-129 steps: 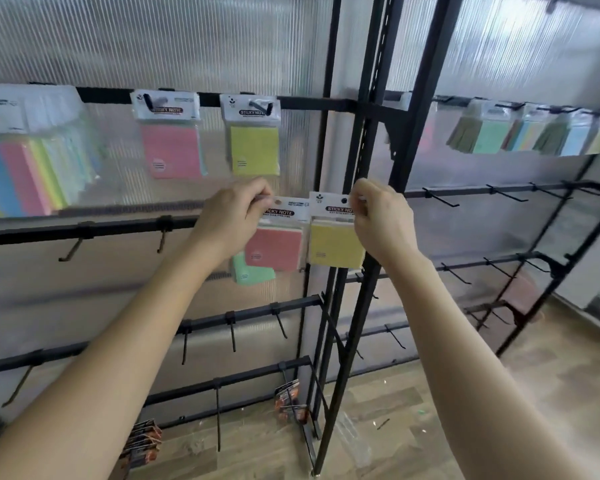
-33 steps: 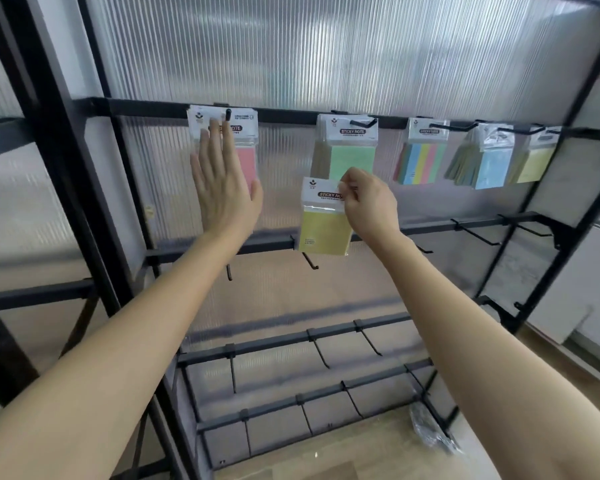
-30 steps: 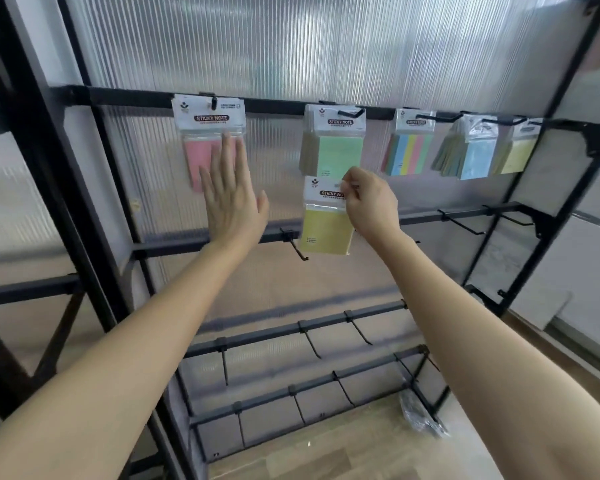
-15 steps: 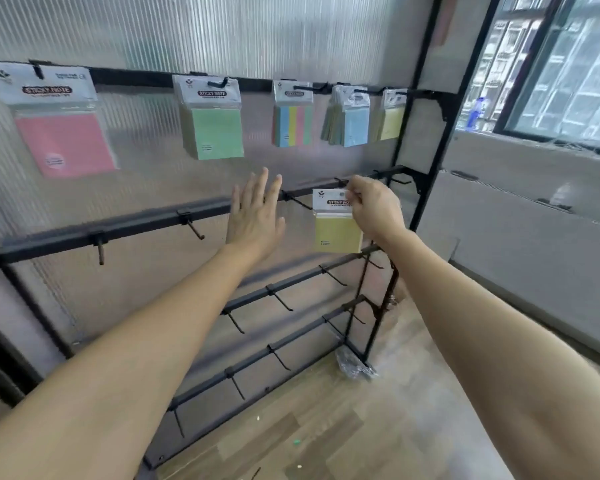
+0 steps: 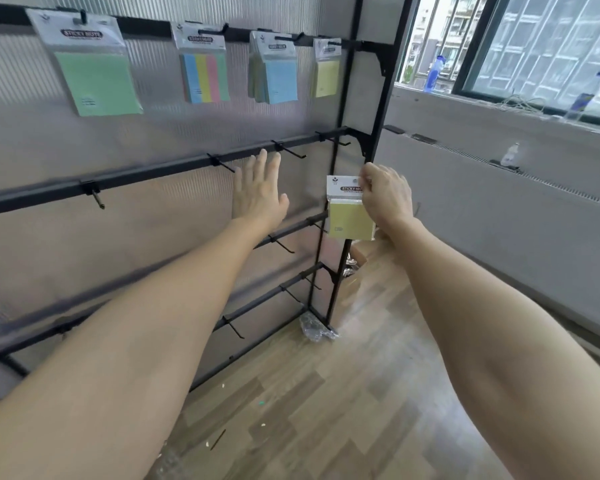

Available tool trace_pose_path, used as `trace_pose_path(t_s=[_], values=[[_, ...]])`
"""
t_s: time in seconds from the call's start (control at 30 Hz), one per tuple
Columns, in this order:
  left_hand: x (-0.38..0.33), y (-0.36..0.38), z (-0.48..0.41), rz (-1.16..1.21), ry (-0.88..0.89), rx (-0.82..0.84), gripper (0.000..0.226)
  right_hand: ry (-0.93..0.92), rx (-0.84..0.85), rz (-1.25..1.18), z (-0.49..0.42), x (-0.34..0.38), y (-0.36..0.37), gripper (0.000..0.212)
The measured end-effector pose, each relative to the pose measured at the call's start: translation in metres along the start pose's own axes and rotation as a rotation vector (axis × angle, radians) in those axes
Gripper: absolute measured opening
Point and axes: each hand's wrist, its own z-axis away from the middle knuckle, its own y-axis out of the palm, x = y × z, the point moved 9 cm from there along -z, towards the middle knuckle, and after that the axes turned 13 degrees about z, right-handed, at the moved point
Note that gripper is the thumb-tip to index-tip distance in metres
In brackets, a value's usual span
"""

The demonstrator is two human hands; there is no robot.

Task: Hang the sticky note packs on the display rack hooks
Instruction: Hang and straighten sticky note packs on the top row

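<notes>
The yellow sticky note pack point(image 5: 350, 211), square pad in clear film with a white card header, hangs in the air just right of the black metal display rack point(image 5: 340, 216). The right hand point(image 5: 387, 197) pinches its header. The left hand point(image 5: 258, 194) is flat, fingers straight, holding nothing, below the second rail's wire hooks point(image 5: 289, 152).

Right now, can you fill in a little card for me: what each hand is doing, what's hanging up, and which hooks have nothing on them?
Right hand: pinches the top of a yellow sticky note pack, which is not on a hook yet
Left hand: open, holds nothing, raised by the middle rail
Top rail: green pack, striped pack, blue pack, small yellow pack
Middle rail hooks: all in view are bare
</notes>
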Motion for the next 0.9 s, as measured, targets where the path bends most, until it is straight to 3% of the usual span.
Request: trace_pose_path(t_s=[0.4,0.9], values=[[-0.003,0.065,-0.102,-0.051,0.070,-0.019,0.065,-0.064,0.016,-0.029,-0.094,-0.031,0.058,0.017],[-0.005,0.093,-0.214,-0.128,0.079,-0.146,0.070,-0.179,-0.014,-0.119,-0.235,-0.055,0.115,0.017]])
